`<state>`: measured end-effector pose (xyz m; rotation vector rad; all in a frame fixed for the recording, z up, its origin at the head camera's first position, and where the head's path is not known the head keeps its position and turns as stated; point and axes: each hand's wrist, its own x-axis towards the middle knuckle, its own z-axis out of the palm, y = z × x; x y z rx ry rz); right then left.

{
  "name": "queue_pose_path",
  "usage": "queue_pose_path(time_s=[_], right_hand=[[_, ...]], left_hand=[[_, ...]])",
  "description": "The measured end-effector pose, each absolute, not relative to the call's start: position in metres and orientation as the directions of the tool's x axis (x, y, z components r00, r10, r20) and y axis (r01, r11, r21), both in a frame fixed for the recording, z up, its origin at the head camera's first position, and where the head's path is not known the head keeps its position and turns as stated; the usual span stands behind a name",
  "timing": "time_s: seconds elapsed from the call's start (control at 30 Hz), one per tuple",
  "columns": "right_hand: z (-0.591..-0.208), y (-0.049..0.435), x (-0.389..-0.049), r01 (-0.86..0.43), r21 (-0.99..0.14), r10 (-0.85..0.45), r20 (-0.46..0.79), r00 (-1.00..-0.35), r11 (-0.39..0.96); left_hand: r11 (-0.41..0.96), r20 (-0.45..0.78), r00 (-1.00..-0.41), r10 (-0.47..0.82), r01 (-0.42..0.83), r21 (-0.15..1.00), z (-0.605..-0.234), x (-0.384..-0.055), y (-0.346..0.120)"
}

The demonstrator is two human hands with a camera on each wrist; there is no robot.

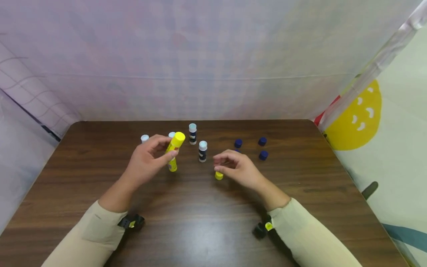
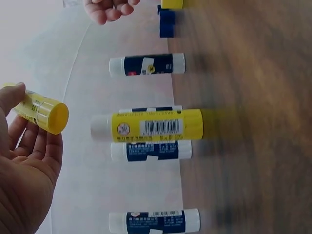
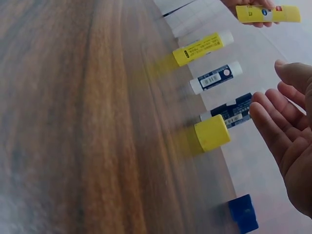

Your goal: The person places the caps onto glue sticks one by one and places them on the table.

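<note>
My left hand (image 1: pixel 146 159) holds a yellow glue stick (image 2: pixel 39 112) raised above the table, pinched between thumb and fingers. Both of its ends look yellow. Just below it, a second yellow glue stick (image 2: pixel 165 127) stands upright on the table, its white top bare. My right hand (image 1: pixel 241 168) hovers with loosely bent fingers, and nothing shows between them in the right wrist view. Close under those fingertips sits a yellow cap (image 3: pixel 212 133) on the tabletop. Between the hands stands a navy glue stick (image 1: pixel 202 152) with a white top.
More navy glue sticks stand further back, one (image 1: pixel 192 134) behind the middle and another (image 2: pixel 156 222) at the left. Several dark blue caps (image 1: pixel 263 155) lie right of the right hand. The brown wooden table (image 1: pixel 327 207) ends at a pale curtain (image 1: pixel 213 66) behind.
</note>
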<state>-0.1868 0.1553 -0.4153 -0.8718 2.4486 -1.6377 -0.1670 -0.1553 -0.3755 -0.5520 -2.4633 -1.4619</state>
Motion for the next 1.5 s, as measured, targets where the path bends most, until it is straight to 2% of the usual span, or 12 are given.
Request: queue_pose_path(time_s=[0.43,0.77,1.1,1.5], right_hand=[[-0.421,0.159,-0.192,-0.399,-0.861,-0.48,0.219,-0.85,0.315],[-0.427,0.161,-0.193,-0.371,-0.858,-0.472,0.179,-0.863,0.354],[-0.429,0.161,-0.196,-0.367,-0.85,-0.472,0.165,-0.866,0.377],[-0.432,0.163,-0.198,-0.368,-0.838,-0.471,0.155,-0.868,0.403]], left_hand=[[0.348,0.394,-0.918,0.038,0.382,0.856,-0.373,-0.181,-0.171],[0.347,0.366,-0.923,-0.122,0.306,0.887,-0.372,-0.195,-0.18],[0.251,0.383,-0.886,-0.26,0.322,0.913,-0.376,-0.212,-0.194],[0.227,0.357,-0.859,-0.368,0.29,0.93,-0.385,-0.23,-0.207]])
